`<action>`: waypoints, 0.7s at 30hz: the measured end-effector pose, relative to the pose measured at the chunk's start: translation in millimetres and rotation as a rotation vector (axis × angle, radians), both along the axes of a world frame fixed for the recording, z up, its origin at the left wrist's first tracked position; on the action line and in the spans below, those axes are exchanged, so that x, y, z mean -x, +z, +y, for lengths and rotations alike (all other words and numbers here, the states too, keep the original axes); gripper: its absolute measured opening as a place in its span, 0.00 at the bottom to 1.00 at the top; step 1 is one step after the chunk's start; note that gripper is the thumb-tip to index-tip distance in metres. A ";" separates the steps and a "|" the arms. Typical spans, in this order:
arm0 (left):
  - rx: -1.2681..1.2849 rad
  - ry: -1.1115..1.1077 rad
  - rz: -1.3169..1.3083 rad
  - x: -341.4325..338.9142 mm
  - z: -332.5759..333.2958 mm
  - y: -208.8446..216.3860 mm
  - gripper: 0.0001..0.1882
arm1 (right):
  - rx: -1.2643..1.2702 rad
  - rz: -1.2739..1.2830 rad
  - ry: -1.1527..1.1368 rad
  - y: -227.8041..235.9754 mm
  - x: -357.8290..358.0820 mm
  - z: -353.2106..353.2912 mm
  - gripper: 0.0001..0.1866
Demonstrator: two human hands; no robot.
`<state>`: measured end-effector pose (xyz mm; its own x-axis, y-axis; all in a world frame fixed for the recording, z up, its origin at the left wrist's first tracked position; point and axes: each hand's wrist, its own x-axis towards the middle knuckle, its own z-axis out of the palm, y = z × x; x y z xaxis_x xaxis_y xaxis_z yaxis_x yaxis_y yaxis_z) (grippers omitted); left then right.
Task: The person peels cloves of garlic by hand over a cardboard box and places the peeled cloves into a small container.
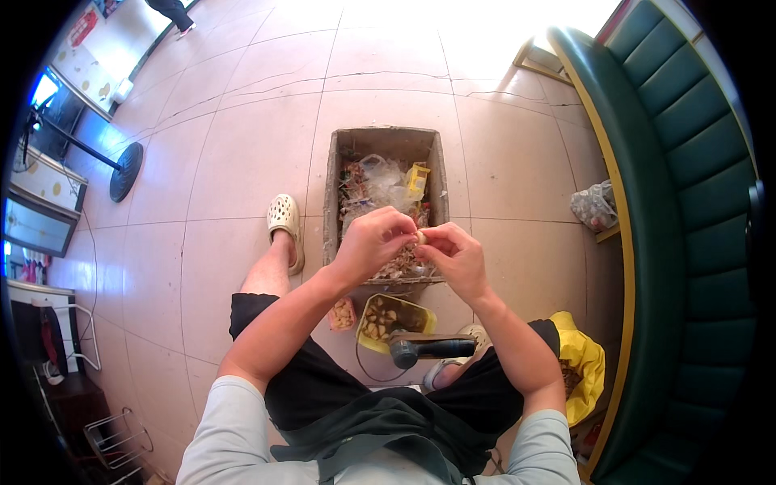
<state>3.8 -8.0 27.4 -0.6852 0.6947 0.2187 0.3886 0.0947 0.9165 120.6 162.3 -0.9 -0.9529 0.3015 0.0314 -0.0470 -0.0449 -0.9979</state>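
Both hands meet above the near part of a grey rectangular box (pixel 331 190). A small pale piece, which looks like a garlic clove (pixel 421 238), sits between the fingertips. My left hand (pixel 373 242) pinches at its left side, with thumb and fingers together. My right hand (pixel 457 257) grips it from the right between thumb and forefinger. Beneath them, the box holds dry peelings (pixel 398 265), crumpled clear plastic (pixel 380 182) and a yellow packet (pixel 416 183). The fingers hide part of the clove.
Between my legs are a yellow tub (pixel 424 318) with pale pieces in dark liquid, a small pink container (pixel 332 315) of pale pieces, and a dark-handled object (pixel 428 348). A yellow bag (pixel 584 356) stands right, beside a green bench (pixel 687 226). A stand base (pixel 126 172) is far left.
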 end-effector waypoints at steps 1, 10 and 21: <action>-0.014 -0.019 0.019 0.7 -0.5 -1.4 0.06 | -0.009 0.000 0.005 0.9 -0.8 0.1 0.10; -0.048 -0.182 0.207 10.1 -5.4 -5.8 0.06 | -0.173 0.015 0.097 7.2 -7.0 5.6 0.14; -0.001 -0.189 0.274 6.3 -2.1 -5.2 0.08 | 0.324 -0.072 0.168 2.3 1.0 21.1 0.18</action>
